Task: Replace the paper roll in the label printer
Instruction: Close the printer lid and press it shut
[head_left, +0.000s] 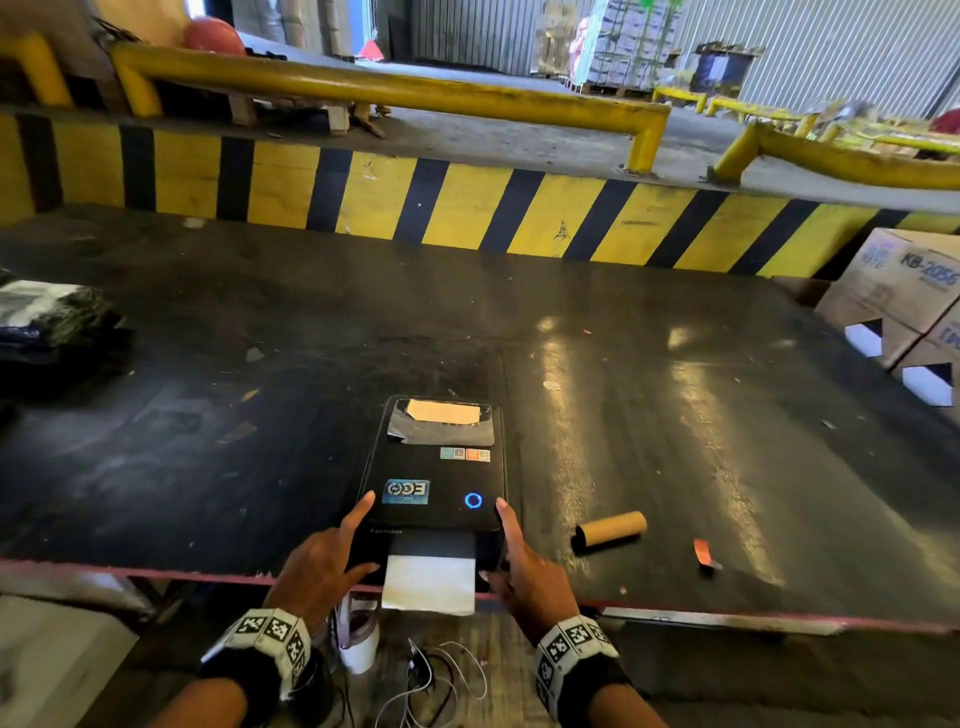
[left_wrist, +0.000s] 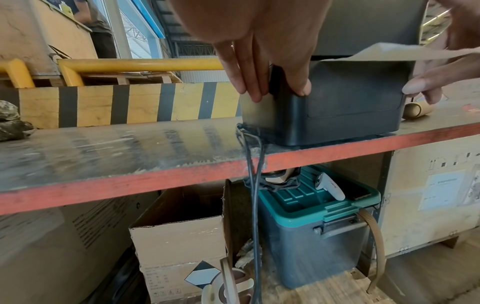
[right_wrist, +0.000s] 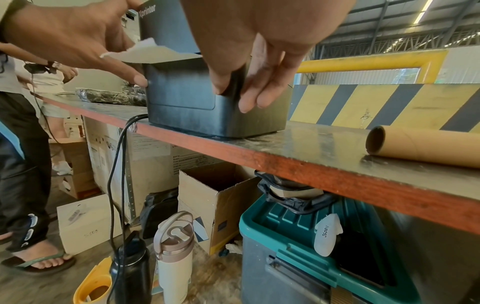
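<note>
The black label printer (head_left: 434, 478) sits at the table's near edge with its lid down and a blue ring lit on top. A strip of white label paper (head_left: 430, 582) sticks out of its front slot. My left hand (head_left: 327, 551) lies against the printer's left side, fingers (left_wrist: 246, 82) straight down the wall and thumb on the front corner. My right hand (head_left: 519, 561) touches the right side the same way, its fingers (right_wrist: 259, 90) straight. An empty brown cardboard core (head_left: 610, 530) lies on the table to the right of the printer (right_wrist: 182, 98).
An orange scrap (head_left: 702, 552) lies right of the core. Cardboard boxes (head_left: 904, 296) stand far right and a dark bundle (head_left: 47, 322) far left. A yellow-black barrier (head_left: 467, 208) backs the table. Below it are a teal-lidded bin (left_wrist: 319, 207), bottles (right_wrist: 176, 246) and the printer's cable (left_wrist: 255, 185).
</note>
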